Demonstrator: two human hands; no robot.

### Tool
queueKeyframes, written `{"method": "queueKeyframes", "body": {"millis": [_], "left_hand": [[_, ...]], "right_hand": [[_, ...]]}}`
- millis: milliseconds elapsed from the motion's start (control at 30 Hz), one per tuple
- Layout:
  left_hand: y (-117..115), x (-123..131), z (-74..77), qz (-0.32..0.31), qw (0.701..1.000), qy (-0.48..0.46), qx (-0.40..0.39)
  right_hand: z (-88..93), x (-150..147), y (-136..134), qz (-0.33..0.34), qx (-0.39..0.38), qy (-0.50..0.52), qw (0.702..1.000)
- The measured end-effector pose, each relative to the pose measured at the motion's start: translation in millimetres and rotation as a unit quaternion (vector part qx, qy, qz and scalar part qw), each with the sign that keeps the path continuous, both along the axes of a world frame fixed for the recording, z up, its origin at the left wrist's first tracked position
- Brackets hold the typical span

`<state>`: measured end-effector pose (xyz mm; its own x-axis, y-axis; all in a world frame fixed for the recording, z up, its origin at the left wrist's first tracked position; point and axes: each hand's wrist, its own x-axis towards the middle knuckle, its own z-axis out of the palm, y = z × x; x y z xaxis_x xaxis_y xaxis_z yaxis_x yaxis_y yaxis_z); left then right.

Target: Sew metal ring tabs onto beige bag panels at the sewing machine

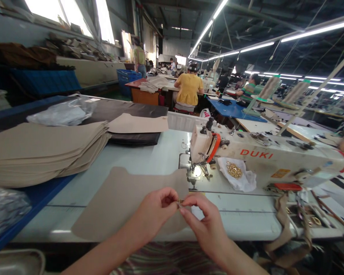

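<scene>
Above the near edge of a flat beige panel (111, 202), my left hand (157, 206) pinches a small gold-coloured metal piece (179, 204) between thumb and finger. My right hand (205, 217) grips the same piece from the other side, its fingertips close to the left ones. The panel lies on the pale sewing table (246, 225), its far right corner near the needle area of a white sewing machine (263, 152). Behind the needle area, a white plastic bag (250, 178) holds many small gold pieces (234, 170).
Stacked beige panels (46, 141) lie at the left, with another beige panel (140, 123) on dark material behind. Beige straps (282, 217) hang by a parts tray (323, 217) at the right. A person in yellow (189, 89) sits farther back.
</scene>
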<state>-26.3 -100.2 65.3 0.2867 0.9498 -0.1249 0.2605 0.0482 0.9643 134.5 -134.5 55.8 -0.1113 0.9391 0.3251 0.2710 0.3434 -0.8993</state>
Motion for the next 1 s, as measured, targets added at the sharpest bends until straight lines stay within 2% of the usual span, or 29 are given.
{"method": "queueKeyframes", "body": {"millis": [133, 333, 467, 733, 867, 1000], "left_hand": [[-0.5, 2.2, 2.1, 0.008, 0.998, -0.054, -0.014], [-3.0, 8.2, 11.8, 0.052, 0.987, -0.145, -0.051], [-3.6, 9.9, 11.5, 0.069, 0.982, -0.164, -0.068], [0.4, 9.8, 4.8, 0.058, 0.983, -0.151, -0.084], [-1.8, 13.2, 6.5, 0.089, 0.981, -0.162, -0.057], [-4.7, 14.8, 5.8, 0.102, 0.983, -0.152, -0.016]], "right_hand": [[0.9, 2.1, -0.1, 0.000, 0.028, 0.007, 1.000], [-2.1, -3.8, -3.6, -0.074, 0.022, 0.036, 0.996], [-6.8, -9.2, -2.0, -0.110, -0.007, 0.055, 0.992], [-9.0, -7.8, 2.7, -0.106, -0.008, 0.031, 0.994], [-6.3, -5.2, 1.8, -0.090, -0.009, 0.022, 0.996], [-3.7, -1.3, 1.5, -0.067, -0.054, 0.065, 0.994]]}}
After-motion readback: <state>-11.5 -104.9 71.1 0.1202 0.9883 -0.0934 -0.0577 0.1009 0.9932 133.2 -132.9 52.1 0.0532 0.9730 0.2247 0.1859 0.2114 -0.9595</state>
